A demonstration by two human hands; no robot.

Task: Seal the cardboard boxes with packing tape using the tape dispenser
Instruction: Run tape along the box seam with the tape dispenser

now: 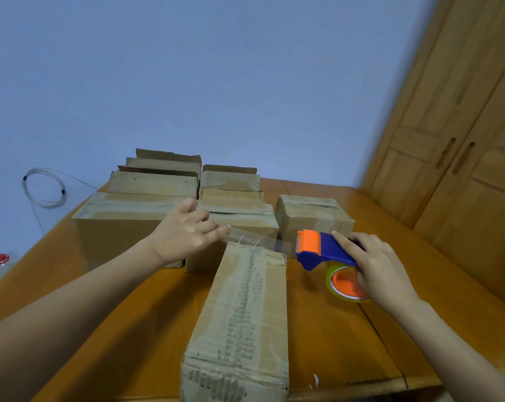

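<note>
- Pinches the free end of a clear strip of tape in the fingertips of the left hand, thumb up, just above the far end of the long box.
- Grips the tape dispenser in the right hand, forefinger laid straight along the blue handle and the other fingers curled round the roll of tape beneath it.
- Keeps the two hands well apart, with the strip pulled taut between the left fingertips and the orange front of the dispenser, crossing over the long box's far edge.
- Cannot tell whether the strip touches the cardboard there.
- Holds the dispenser in the air just beside the long box's far right corner, over the wooden table.
- Faces the long box lying lengthwise on the table, near end toward the person, flaps closed, old tape and torn patches down its middle seam.
- Beyond it, on the same table: a big box at left, a middle box and a smaller box at right, side by side.
- Farther back, more stacked boxes, some with flaps standing up.
- On the blue wall at left, a coil of thin cable; at right, wooden cupboard doors.
</note>
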